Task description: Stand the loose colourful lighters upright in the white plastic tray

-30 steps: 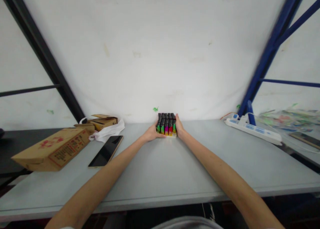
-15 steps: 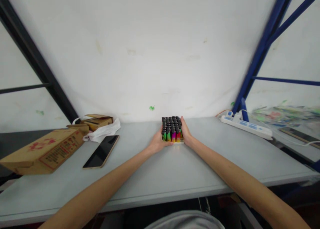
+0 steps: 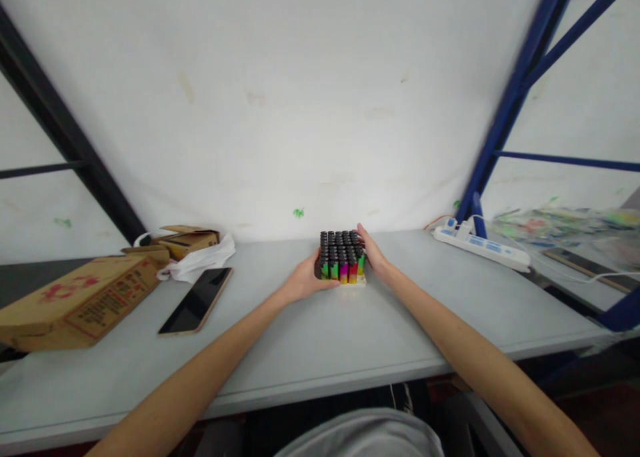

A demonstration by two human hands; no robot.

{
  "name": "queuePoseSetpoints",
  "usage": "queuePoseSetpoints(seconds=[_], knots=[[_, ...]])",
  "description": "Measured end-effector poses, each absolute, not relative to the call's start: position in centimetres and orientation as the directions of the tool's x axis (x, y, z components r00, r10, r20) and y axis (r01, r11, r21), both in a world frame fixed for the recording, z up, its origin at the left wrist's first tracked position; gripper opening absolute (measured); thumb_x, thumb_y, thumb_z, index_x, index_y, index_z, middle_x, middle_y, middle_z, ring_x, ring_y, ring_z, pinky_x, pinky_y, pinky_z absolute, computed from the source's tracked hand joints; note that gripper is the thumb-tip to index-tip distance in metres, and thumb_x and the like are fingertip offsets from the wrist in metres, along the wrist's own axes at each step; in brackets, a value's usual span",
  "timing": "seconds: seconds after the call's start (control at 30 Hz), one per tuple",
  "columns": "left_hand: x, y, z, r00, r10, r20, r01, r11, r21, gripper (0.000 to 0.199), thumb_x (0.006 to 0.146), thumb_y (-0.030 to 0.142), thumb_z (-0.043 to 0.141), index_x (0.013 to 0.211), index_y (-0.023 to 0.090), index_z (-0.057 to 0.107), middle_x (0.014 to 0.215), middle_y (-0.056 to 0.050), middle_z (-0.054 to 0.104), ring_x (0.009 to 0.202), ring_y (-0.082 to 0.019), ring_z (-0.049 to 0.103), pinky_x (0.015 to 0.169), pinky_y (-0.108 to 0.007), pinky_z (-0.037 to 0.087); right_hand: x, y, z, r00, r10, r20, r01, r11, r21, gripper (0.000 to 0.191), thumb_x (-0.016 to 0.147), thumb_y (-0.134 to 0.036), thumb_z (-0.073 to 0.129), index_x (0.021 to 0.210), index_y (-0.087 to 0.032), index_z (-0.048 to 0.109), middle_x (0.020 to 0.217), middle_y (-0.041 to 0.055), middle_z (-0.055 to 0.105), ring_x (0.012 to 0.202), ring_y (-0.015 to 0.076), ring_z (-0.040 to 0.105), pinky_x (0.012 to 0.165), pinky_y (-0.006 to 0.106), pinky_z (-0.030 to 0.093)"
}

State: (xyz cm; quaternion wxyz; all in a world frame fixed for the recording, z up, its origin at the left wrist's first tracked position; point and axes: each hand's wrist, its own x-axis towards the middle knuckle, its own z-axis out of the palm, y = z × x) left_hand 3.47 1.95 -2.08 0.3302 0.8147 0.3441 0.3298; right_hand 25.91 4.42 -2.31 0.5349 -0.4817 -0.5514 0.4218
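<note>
A block of upright lighters [image 3: 343, 254] with black tops and green, purple, red and yellow bodies stands in rows in a pale tray [image 3: 359, 282] on the grey table. My left hand [image 3: 305, 278] wraps its left side, the thumb lying along the front edge and the other fingers partly hidden behind. On the right side, my right hand [image 3: 375, 254] rests its fingers against the far right of the block. Its palm sits slightly off the tray's front right corner, which shows.
To the left lie a smartphone [image 3: 197, 302], a white plastic bag [image 3: 200, 260], a long cardboard box [image 3: 75, 300] and a smaller opened box [image 3: 185, 242]. A power strip [image 3: 483, 246] with cables lies right, near a blue metal post [image 3: 500, 124]. A white wall [image 3: 320, 110] stands behind.
The view has shifted slightly. The lighter tray is turned a little, so more of its right front shows. My right palm has eased outward from its side; my left hand keeps its hold.
</note>
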Motion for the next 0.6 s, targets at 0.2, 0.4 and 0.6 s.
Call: queuePoseSetpoints(seconds=[0.2, 0.4, 0.6], knots=[[3.5, 1.9, -2.2, 0.554, 0.734, 0.393, 0.248, -0.596, 0.763, 0.11, 0.07, 0.051, 0.088, 0.161, 0.024, 0.031, 0.16, -0.012, 0.047, 0.144, -0.035, 0.048, 0.121, -0.048, 0.039, 26.5, 5.4, 0.9, 0.021, 0.983, 0.18, 0.196, 0.173, -0.965, 0.053, 0.095, -0.059, 0.053, 0.134, -0.024, 0.06, 0.146, 0.0075, 0.06, 0.138, 0.0277, 0.05, 0.12, 0.046, 0.037], [3.3, 3.5, -1.7, 0.334, 0.894, 0.298, 0.336, -0.408, 0.849, 0.08, 0.097, 0.062, 0.05, 0.162, 0.019, 0.031, 0.165, -0.016, 0.038, 0.151, -0.031, 0.039, 0.123, -0.046, 0.032, 27.2, 3.9, 1.0, -0.073, 0.987, 0.141, 0.186, 0.152, -0.971, 0.071, 0.096, -0.067, 0.049, 0.153, -0.025, 0.043, 0.156, 0.0118, 0.05, 0.145, 0.0303, 0.044, 0.12, 0.053, 0.037], [4.4, 7.0, 0.0, 0.416, 0.836, 0.357, 0.377, -0.516, 0.769, 0.059, 0.101, 0.055, 0.042, 0.147, 0.022, 0.057, 0.155, -0.008, 0.054, 0.146, -0.026, 0.045, 0.126, -0.042, 0.026, 28.9, 0.7, -2.6, -0.19, 0.963, 0.19, 0.212, 0.23, -0.95, 0.141, 0.064, -0.063, 0.089, 0.167, -0.029, -0.002, 0.168, 0.0212, 0.025, 0.148, 0.0357, 0.042, 0.121, 0.058, 0.035]])
